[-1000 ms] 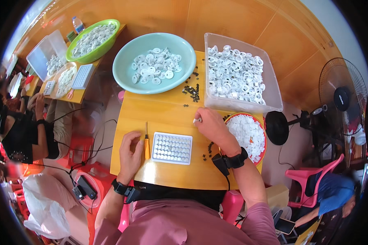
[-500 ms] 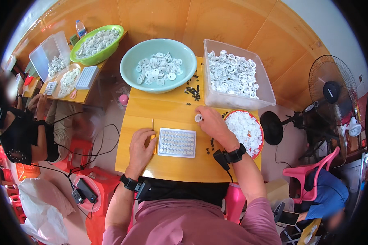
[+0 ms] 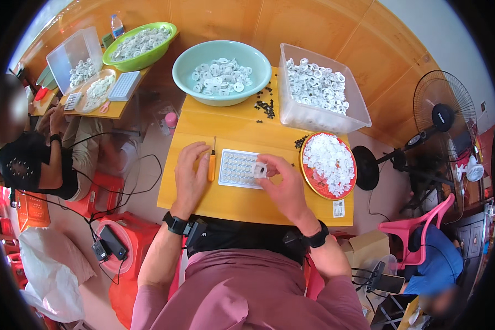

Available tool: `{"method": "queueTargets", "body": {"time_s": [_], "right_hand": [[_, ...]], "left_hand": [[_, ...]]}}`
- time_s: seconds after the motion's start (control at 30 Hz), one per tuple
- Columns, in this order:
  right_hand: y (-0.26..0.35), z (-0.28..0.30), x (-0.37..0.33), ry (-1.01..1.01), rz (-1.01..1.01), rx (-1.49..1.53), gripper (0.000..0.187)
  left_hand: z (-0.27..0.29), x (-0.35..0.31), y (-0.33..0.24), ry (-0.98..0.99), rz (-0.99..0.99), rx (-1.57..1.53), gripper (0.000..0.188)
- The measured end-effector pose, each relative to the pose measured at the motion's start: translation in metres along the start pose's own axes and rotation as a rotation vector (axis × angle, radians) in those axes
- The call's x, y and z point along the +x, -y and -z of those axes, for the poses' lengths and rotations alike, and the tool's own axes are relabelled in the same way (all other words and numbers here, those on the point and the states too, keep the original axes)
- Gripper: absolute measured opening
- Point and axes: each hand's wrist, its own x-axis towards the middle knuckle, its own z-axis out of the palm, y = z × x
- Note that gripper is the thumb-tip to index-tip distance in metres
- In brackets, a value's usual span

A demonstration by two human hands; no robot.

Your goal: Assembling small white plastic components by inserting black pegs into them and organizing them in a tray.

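A small white plastic round part [image 3: 259, 170] is pinched between the thumb and fingers of my right hand [image 3: 285, 184]. It is held over the right side of a white tray [image 3: 240, 185], whose rows of round cells hold small silvery discs. My left hand [image 3: 192, 170] rests on the wooden table, fingers stretched out and holding nothing. An orange-handled screwdriver [image 3: 212, 166] lies between that hand and the tray, its thin shaft pointing away from me.
At the back stand a pale blue basin [image 3: 181, 82] and a clear plastic box [image 3: 355, 113], both with white round parts. A red plate [image 3: 335, 193] of small white pieces sits at right, near black bits [image 3: 267, 110]. Another person [image 3: 44, 159] works at left; a fan [image 3: 443, 115] stands right.
My right hand has come nearer and brought the white part over the tray. My left hand has stayed beside the screwdriver. The whole view has shifted slightly.
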Motion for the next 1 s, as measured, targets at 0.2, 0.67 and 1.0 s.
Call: {"method": "queueTargets", "body": {"time_s": [0.2,0.67,1.0], "right_hand": [[0.007,-0.023,-0.037,-0.012,0.042,0.141,0.042],[-0.015,-0.038,-0.048,-0.147,0.133,-0.003,0.034],[-0.020,-0.028,-0.048,-0.063,0.135,-0.049,0.033]], "left_hand": [[0.005,-0.038,-0.072,0.348,0.444,-0.830,0.027],[-0.021,-0.067,-0.042,0.452,0.878,-1.301,0.027],[-0.021,-0.071,-0.036,0.440,0.867,-1.268,0.022]]}}
